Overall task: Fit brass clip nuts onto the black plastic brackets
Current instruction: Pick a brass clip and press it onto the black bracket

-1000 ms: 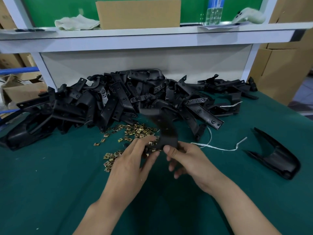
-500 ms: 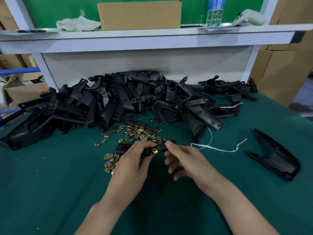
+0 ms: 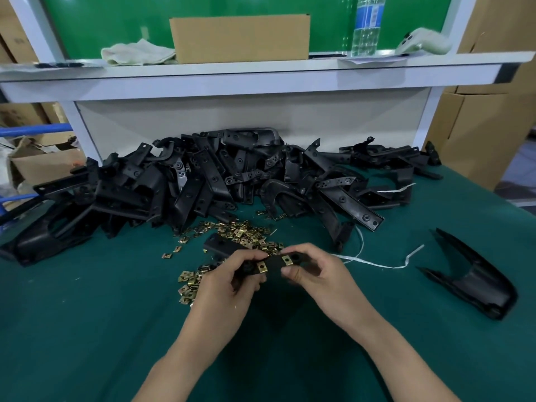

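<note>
Head view — bracket (image 3: pixel 274 264) held between left hand (image 3: pixel 229 284) and right hand (image 3: pixel 317 274).

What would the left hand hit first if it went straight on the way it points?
Gripping the bracket, the left hand points away and slightly right. Likely first: the loose clip nuts, then the bracket pile; its height above them is unclear.

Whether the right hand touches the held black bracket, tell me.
Touching. The head view shows the right hand pinching the black bracket at its end with thumb and fingers, beside a fitted brass clip nut.
</note>
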Tool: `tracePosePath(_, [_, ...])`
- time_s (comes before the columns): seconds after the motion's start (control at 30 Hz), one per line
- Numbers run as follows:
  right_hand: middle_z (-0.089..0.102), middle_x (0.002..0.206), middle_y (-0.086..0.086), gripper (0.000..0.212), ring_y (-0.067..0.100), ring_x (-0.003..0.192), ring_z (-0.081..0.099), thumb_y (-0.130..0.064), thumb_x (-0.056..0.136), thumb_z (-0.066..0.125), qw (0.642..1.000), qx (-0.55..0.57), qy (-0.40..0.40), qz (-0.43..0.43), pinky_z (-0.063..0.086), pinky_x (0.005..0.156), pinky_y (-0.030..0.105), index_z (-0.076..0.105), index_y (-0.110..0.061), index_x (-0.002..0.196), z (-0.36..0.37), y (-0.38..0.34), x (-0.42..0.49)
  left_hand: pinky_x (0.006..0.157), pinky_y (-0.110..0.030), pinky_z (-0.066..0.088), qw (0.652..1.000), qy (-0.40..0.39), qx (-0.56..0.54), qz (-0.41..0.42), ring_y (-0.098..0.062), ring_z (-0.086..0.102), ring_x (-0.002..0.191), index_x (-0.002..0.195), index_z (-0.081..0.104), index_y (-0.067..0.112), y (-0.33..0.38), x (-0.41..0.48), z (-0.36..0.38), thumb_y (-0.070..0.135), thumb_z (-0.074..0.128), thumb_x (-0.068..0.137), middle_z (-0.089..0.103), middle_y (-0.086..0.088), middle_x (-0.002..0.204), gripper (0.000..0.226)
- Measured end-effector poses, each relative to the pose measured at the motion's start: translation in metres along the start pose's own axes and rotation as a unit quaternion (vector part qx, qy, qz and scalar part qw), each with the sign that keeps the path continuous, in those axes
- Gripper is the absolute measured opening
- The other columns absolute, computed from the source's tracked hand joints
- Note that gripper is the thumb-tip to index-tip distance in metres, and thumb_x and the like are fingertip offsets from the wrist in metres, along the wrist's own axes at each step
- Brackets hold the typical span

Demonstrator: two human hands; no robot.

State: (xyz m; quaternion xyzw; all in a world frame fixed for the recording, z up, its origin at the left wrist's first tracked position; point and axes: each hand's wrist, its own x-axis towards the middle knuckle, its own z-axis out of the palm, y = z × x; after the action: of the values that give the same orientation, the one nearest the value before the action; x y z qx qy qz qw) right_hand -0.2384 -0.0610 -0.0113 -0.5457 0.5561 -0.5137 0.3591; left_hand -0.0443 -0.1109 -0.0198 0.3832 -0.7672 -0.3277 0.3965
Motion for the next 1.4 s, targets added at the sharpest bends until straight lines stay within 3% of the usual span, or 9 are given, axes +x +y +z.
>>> tracePosePath(0.2, [0.075,0.108,-0.016,0.032,0.002,0.102,0.069,-0.038,0.081,0.078,0.999,0.025,0.003,-0.029,0.048,0.087,0.012,0.071,-0.045,0.111,-0.002,-0.007,-0.001,0.067,-0.009,0.048,0.998,-0.041,-0.050,-0.023,-0.008,0.065,0.080,0.117,0.056,0.055,0.009,-0.002,0.003,0.030,0.068,0.092,0.070,0.020,0.097,0.037])
tracePosePath(0.33, [0.074,0.105,-0.016,0.030,0.002,0.101,0.068,-0.045,0.080,0.077,0.999,0.000,0.018,-0.044,0.048,0.086,0.012,0.070,-0.047,0.109,-0.001,-0.005,-0.002,0.068,-0.004,0.043,0.999,-0.019,-0.034,-0.014,0.001,0.063,0.083,0.113,0.055,0.058,0.011,-0.002,0.003,0.037,0.068,0.091,0.065,0.032,0.102,0.033])
tracePosePath(0.5, [0.071,0.115,-0.021,0.029,0.002,0.109,0.066,-0.046,0.080,0.074,0.997,-0.008,0.027,-0.075,0.051,0.093,0.020,0.068,-0.047,0.108,0.003,-0.002,-0.002,0.072,-0.006,0.043,1.000,-0.003,-0.003,0.013,0.003,0.062,0.090,0.113,0.055,0.058,0.012,-0.002,-0.001,0.055,0.059,0.084,0.065,0.031,0.102,0.029])
tracePosePath(0.6, [0.067,0.125,-0.024,0.027,0.002,0.117,0.063,-0.044,0.081,0.073,0.996,-0.005,0.020,-0.088,0.052,0.098,0.027,0.067,-0.045,0.108,0.005,-0.001,-0.002,0.076,-0.004,0.042,0.999,0.016,0.025,0.039,0.007,0.062,0.096,0.111,0.056,0.058,0.013,-0.001,-0.002,0.053,0.058,0.084,0.064,0.034,0.104,0.028])
tracePosePath(0.8, [0.065,0.125,-0.027,0.029,-0.004,0.115,0.063,-0.041,0.081,0.076,0.996,-0.007,0.016,-0.092,0.048,0.094,0.013,0.068,-0.043,0.108,0.005,0.000,-0.002,0.078,-0.001,0.040,0.995,0.034,0.074,0.062,0.010,0.060,0.097,0.114,0.055,0.054,0.008,0.000,-0.001,0.031,0.066,0.092,0.062,0.034,0.108,0.034])
tracePosePath(1.0, [0.067,0.122,-0.027,0.028,0.000,0.117,0.063,-0.042,0.080,0.076,0.994,-0.035,0.035,-0.097,0.049,0.098,0.020,0.067,-0.040,0.107,0.007,0.003,-0.002,0.079,0.000,0.038,0.991,0.046,0.099,0.074,0.013,0.058,0.098,0.119,0.055,0.045,0.007,-0.001,0.001,0.016,0.068,0.093,0.061,0.031,0.108,0.041])
tracePosePath(1.13, [0.069,0.119,-0.026,0.028,-0.001,0.113,0.064,-0.024,0.084,0.081,0.994,-0.029,0.037,-0.095,0.050,0.093,0.015,0.069,-0.038,0.105,0.007,0.004,-0.002,0.077,0.000,0.039,0.991,0.053,0.095,0.077,0.018,0.058,0.096,0.118,0.056,0.044,0.007,-0.002,0.002,0.007,0.069,0.093,0.061,0.030,0.108,0.046])
tracePosePath(1.4, [0.069,0.114,-0.027,0.029,-0.003,0.108,0.065,-0.015,0.085,0.080,0.993,-0.022,0.044,-0.104,0.048,0.087,0.009,0.069,-0.033,0.105,0.010,0.003,-0.003,0.080,-0.002,0.041,0.990,0.063,0.093,0.082,0.012,0.060,0.099,0.117,0.057,0.044,0.008,-0.002,0.002,0.005,0.068,0.092,0.061,0.030,0.107,0.048])
